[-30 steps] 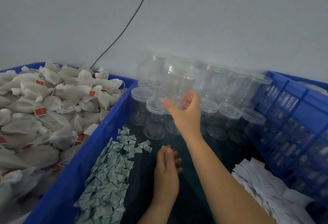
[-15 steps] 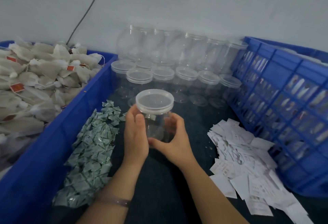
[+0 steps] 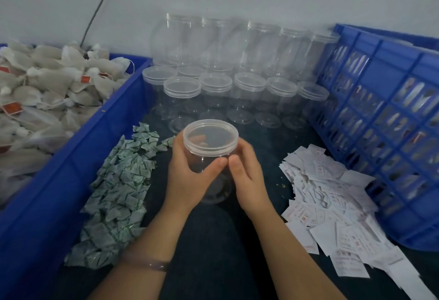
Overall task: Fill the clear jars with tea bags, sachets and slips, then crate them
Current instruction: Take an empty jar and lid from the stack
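Note:
A clear lidded jar (image 3: 210, 142) stands upright on the dark table in front of me. My left hand (image 3: 187, 176) wraps round its left side and my right hand (image 3: 247, 176) round its right side, thumbs nearly meeting at the front. The jar looks empty. White tea bags (image 3: 47, 90) with red tags fill the blue bin (image 3: 78, 157) on the left. Green-and-white sachets (image 3: 116, 195) lie in a heap beside that bin. White paper slips (image 3: 332, 209) are piled on the right. A blue lattice crate (image 3: 389, 133) stands at the far right.
Several empty lidded jars (image 3: 237, 90) stand in rows behind the held jar, with a second tier stacked against the grey wall. A black cable (image 3: 99, 7) runs down the wall. Filled jars show through the crate's lattice side.
My right hand took a jar from the stack and brought it down toward me. My left hand joined it, and both hands now hold the jar closer and lower on the table.

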{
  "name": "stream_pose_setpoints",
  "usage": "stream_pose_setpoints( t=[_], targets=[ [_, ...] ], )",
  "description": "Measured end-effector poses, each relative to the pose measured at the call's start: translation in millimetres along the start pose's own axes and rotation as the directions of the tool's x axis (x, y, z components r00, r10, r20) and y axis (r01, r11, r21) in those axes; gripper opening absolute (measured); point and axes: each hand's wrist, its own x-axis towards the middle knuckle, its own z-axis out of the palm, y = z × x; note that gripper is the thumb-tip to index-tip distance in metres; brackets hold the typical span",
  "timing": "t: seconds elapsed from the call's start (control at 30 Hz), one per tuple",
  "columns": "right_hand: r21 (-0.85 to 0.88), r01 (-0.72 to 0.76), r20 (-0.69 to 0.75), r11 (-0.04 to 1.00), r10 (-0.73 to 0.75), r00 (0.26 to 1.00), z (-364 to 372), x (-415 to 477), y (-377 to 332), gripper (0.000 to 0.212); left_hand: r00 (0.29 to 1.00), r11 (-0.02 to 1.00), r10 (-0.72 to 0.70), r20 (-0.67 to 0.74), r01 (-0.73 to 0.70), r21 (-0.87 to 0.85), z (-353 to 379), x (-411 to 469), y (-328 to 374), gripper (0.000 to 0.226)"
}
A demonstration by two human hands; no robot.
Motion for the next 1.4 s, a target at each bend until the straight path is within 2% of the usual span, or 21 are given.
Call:
stream_pose_setpoints(
  t=[0.07, 0.17, 0.3, 0.4, 0.53, 0.7, 0.9, 1.23, 1.33, 1.4],
  targets=[
    [0.027, 0.055, -0.050, 0.998, -0.053, 0.997, -0.3, -0.4, -4.8, 0.067, 0.998, 0.998, 0.046, 0.050, -0.048, 0.042, 3.1, -4.0, 3.9, 0.077],
    [0.029, 0.079, -0.081, 0.996, -0.076, 0.994, -0.7, -1.4, -10.5, 0.081, 0.992, 0.993, 0.097, 0.085, -0.103, 0.065, 5.8, -6.8, 7.4, 0.076],
    [-0.065, 0.102, -0.041, 0.993, -0.105, 0.994, -3.5, 0.5, -16.7, 0.097, 0.981, 0.979, 0.154, 0.117, -0.168, 0.114, 2.0, -4.5, 5.3, 0.085],
    [-0.076, 0.108, -0.050, 0.991, -0.111, 0.993, -3.6, 1.4, -19.3, 0.102, 0.981, 0.969, 0.130, 0.146, -0.156, 0.191, 0.7, -3.9, 7.4, 0.093],
    [-0.072, 0.086, -0.092, 0.994, -0.093, 0.991, -1.3, 0.2, -22.8, 0.091, 0.987, 0.963, 0.088, 0.130, -0.118, 0.241, 3.7, -9.7, 14.6, 0.093],
    [-0.064, 0.101, -0.174, 0.993, -0.111, 0.978, 0.7, -1.7, -23.2, 0.079, 0.978, 0.960, 0.061, 0.199, -0.111, 0.255, -0.4, -6.6, 23.1, 0.087],
    [-0.060, 0.111, -0.192, 0.992, -0.121, 0.974, -3.5, -1.5, -21.8, 0.065, 0.964, 0.965, 0.012, 0.267, -0.081, 0.249, -4.8, -2.3, 27.5, 0.084],
    [-0.020, 0.159, -0.133, 0.987, -0.161, 0.978, -8.0, -1.4, -23.1, 0.060, 0.937, 0.979, 0.014, 0.349, -0.083, 0.184, -12.7, 2.6, 31.5, 0.083],
    [-0.018, 0.168, -0.128, 0.986, -0.168, 0.977, -8.9, -1.6, -23.7, 0.058, 0.930, 0.968, 0.010, 0.368, -0.101, 0.229, -13.2, 2.4, 29.0, 0.088],
    [-0.074, 0.182, -0.109, 0.980, -0.190, 0.976, -10.3, -0.8, -25.7, 0.060, 0.947, 0.953, -0.009, 0.320, -0.089, 0.291, -8.9, -1.9, 30.6, 0.093]
  ],
)
